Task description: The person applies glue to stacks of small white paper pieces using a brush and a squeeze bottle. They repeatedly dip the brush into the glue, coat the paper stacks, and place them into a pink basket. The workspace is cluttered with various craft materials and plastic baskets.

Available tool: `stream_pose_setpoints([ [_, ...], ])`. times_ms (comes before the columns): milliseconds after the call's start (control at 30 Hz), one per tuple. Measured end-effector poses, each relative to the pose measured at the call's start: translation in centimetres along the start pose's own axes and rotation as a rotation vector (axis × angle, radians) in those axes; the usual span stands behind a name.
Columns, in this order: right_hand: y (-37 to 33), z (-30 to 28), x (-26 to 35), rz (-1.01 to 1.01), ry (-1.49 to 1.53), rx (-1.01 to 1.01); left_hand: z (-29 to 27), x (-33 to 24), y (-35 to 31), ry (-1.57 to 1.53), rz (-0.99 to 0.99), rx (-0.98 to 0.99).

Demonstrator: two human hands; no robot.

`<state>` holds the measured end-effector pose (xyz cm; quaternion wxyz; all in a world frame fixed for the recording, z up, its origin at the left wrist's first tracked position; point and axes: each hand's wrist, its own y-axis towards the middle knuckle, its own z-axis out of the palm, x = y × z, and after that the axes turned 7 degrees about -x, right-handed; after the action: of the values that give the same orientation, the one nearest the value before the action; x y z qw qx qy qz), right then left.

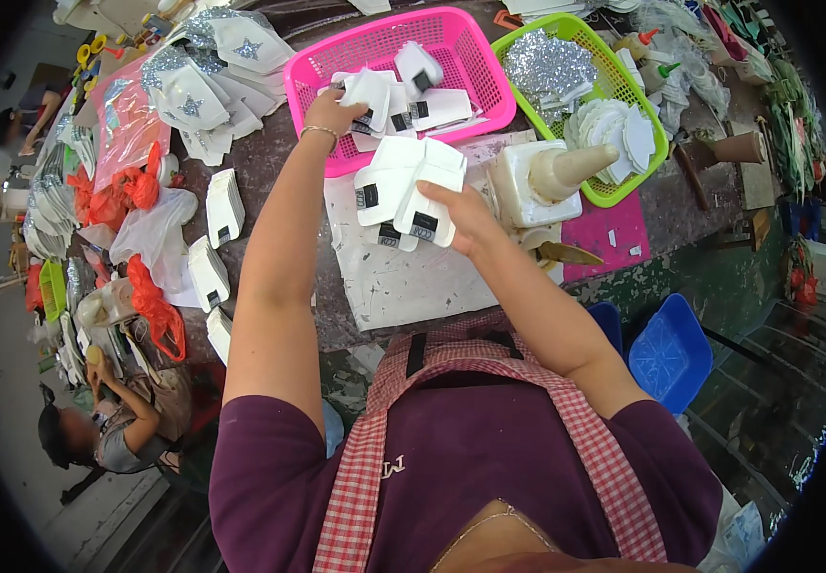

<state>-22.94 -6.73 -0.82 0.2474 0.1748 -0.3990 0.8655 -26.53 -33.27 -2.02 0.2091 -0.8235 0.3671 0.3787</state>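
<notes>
Pinching just one side, the right hand [475,220] could let the fanned white pieces [402,181] slip; whether the half-curled left hand [334,115] grips anything, I can't tell.

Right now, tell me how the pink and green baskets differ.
The pink basket holds white pieces with dark patches; the green basket holds glittery silver pieces and rounded white pieces. The left hand reaches into the pink basket; no hand is in the green basket. Both are open-topped with perforated walls.
</notes>
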Motion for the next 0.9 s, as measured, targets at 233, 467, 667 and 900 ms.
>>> stream_pose_setpoints([
  [233,-3.9,-0.7,0.0,-0.057,0.137,0.043,-3.0,-1.0,-11.1,-0.457,-0.016,0.341],
  [467,-2.6,-3.4,-3.2,0.222,0.204,0.018,0.4,-0.1,-24.4,-0.397,-0.061,0.182],
  [667,-2.6,-4.4,-7.1,0.203,0.044,-0.14,3.5,9.1,-26.7,-0.602,-0.439,0.081],
  [900,-4.0,-3.5,-7.9,0.108,-0.08,-0.022,1.4,0.8,-26.4,-0.604,-0.235,0.139],
])
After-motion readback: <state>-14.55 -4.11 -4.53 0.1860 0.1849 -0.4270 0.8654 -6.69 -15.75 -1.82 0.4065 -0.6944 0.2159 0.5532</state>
